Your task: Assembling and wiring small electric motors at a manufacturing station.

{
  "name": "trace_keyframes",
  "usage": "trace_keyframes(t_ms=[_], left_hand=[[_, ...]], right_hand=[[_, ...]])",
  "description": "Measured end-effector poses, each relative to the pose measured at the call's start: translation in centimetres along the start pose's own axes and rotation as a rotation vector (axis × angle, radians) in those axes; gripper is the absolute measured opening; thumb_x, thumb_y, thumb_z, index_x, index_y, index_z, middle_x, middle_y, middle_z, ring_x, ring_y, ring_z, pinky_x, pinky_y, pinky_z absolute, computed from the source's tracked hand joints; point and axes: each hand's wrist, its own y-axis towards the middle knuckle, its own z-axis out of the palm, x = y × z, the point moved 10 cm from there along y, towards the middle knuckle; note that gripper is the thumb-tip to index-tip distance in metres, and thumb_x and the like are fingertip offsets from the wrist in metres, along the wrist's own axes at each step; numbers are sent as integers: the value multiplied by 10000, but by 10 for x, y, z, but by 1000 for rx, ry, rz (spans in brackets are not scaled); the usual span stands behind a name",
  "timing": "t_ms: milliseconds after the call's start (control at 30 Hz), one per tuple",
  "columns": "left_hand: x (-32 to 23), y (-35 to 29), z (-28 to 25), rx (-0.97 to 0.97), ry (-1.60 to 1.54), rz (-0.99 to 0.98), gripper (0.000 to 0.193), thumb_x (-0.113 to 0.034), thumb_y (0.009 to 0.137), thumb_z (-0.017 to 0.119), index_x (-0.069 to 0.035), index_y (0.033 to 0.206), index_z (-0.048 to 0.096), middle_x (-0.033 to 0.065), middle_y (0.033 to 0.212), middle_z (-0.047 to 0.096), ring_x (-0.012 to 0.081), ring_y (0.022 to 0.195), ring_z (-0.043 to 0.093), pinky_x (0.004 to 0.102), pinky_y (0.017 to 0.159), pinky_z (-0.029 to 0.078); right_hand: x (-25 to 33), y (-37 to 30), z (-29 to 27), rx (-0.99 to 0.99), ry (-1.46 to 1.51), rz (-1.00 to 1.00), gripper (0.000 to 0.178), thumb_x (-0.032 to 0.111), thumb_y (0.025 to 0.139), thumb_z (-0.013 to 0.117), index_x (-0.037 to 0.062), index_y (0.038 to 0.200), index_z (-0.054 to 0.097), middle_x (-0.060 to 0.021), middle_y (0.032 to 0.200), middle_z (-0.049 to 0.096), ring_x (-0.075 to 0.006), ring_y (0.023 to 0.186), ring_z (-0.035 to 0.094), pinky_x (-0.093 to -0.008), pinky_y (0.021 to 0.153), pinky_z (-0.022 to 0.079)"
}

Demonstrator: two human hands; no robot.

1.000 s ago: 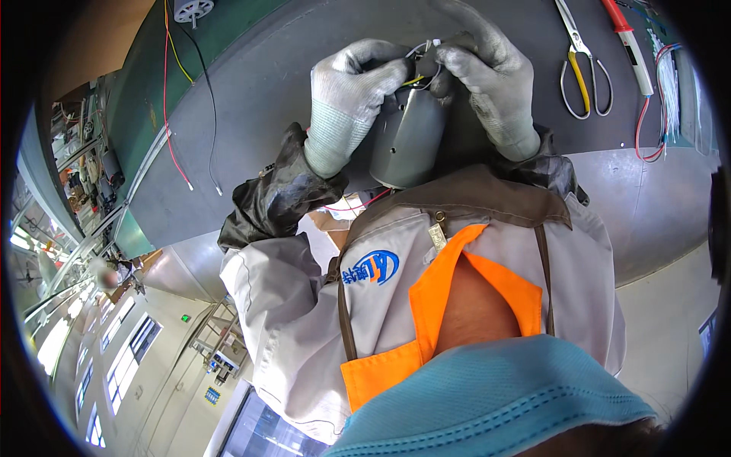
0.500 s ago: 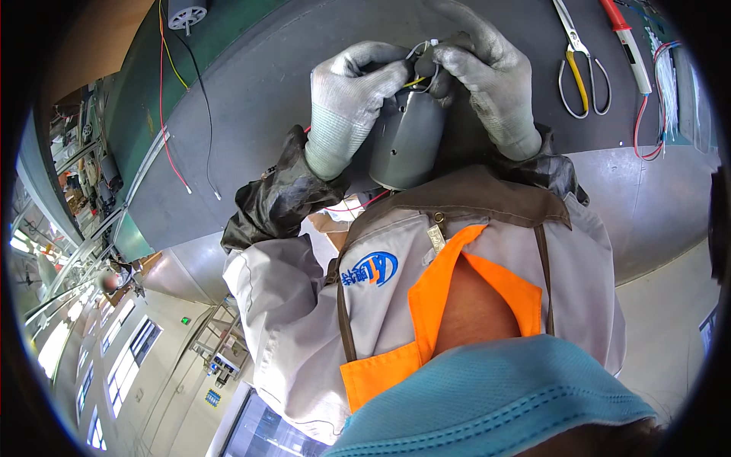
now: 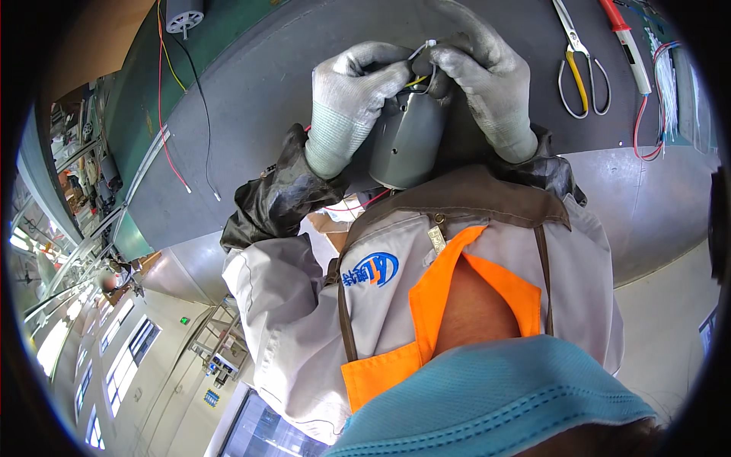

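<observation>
A dark grey cylindrical motor (image 3: 410, 141) sits upright or nearly so at the table's near edge, close against my body. Above its far end, a thin white cable tie (image 3: 431, 43) forms a small loop around dark leads and a yellow wire (image 3: 416, 81). My left hand (image 3: 362, 84), in a whitish-grey knit glove, is closed with thumb and forefinger pinched at the loop's left side. From the other side, my gloved right hand (image 3: 487, 80) pinches the tie by its head. Its fingertips partly hide the wires.
Scissors (image 3: 577, 72) with one yellow-covered handle lie to the right, beside a red-and-white handled tool (image 3: 628, 49). A bundle of white cable ties (image 3: 664, 84) is further right. Another motor (image 3: 185, 14) with red and black leads (image 3: 204, 99) lies far left.
Almost nothing differs. My right hand has shifted very slightly at the cable tie; the motor and the left hand stay in place.
</observation>
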Motion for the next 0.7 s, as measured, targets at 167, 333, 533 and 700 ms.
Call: trace_keyframes(t_ms=[167, 333, 533, 700], left_hand=[[-4, 0, 3, 16, -56, 40, 145, -24, 894, 718, 48, 1016, 745, 41, 851, 725, 48, 744, 632, 201, 678, 535], [-16, -3, 16, 29, -28, 125, 166, -20, 907, 701, 41, 1057, 737, 41, 892, 723, 50, 772, 630, 201, 698, 522], [-41, -19, 25, -17, 469, 488, 281, -6, 883, 663, 47, 1157, 698, 73, 906, 703, 80, 767, 633, 237, 697, 522], [-28, -36, 16, -155, 438, 533, 431, 11, 898, 656, 17, 1325, 603, 50, 874, 666, 79, 739, 612, 230, 680, 511]], right_hand=[[11, 10, 9, 80, -171, 248, 517, 12, 912, 672, 17, 1411, 534, -39, 924, 684, -94, 783, 624, -238, 679, 509], [11, 14, 8, 283, -460, 339, 418, 102, 953, 640, 28, 1364, 615, -12, 834, 670, -49, 608, 586, -182, 508, 463], [40, -2, 4, 118, -901, -157, 274, 102, 926, 681, 25, 1185, 723, -36, 865, 700, -111, 695, 660, -231, 597, 517], [60, -5, -2, 172, -1101, -288, 142, 76, 917, 685, -26, 1001, 736, -85, 909, 713, -145, 807, 691, -264, 713, 538]])
